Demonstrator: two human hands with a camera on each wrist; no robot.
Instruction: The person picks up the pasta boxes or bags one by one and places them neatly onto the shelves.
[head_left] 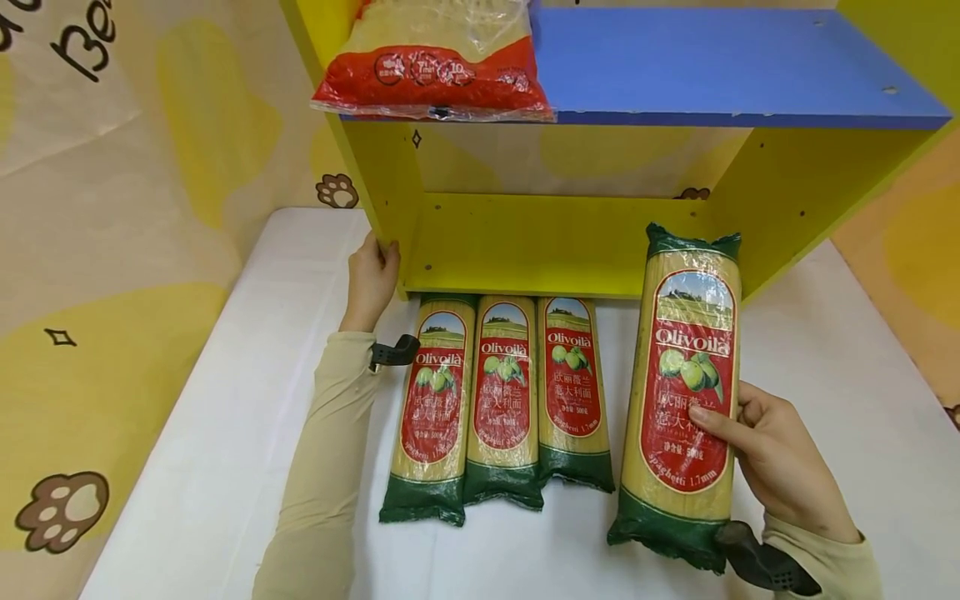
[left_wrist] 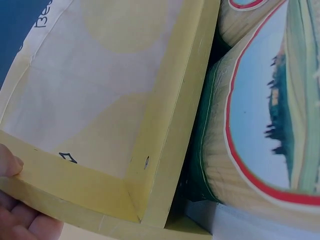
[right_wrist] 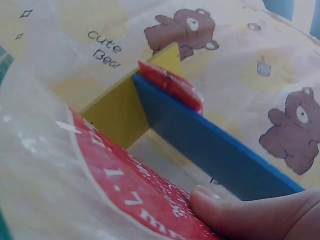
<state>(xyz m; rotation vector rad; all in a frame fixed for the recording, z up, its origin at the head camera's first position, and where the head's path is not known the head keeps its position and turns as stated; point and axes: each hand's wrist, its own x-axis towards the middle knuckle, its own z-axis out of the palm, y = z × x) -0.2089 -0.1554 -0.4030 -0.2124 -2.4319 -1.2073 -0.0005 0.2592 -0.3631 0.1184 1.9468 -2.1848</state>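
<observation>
My right hand [head_left: 783, 454] grips a spaghetti pack [head_left: 686, 400] by its right side, thumb across the red label; the pack is held upright before the right part of the shelf. In the right wrist view the thumb [right_wrist: 240, 207] presses on the label. My left hand [head_left: 371, 279] holds the front edge of the yellow left side panel [left_wrist: 65, 210], thumb on one face and fingers on the other in the left wrist view. Three more spaghetti packs, a left one [head_left: 433, 408], a middle one [head_left: 502, 400] and a right one [head_left: 576, 392], lie side by side in front of the shelf.
The shelf unit has a blue upper board [head_left: 720, 67] and a yellow bottom board [head_left: 547, 242]. A red-and-clear bag of pasta [head_left: 442, 67] sits on the blue board's left end, slightly over its front edge. A white cloth [head_left: 232, 400] covers the table.
</observation>
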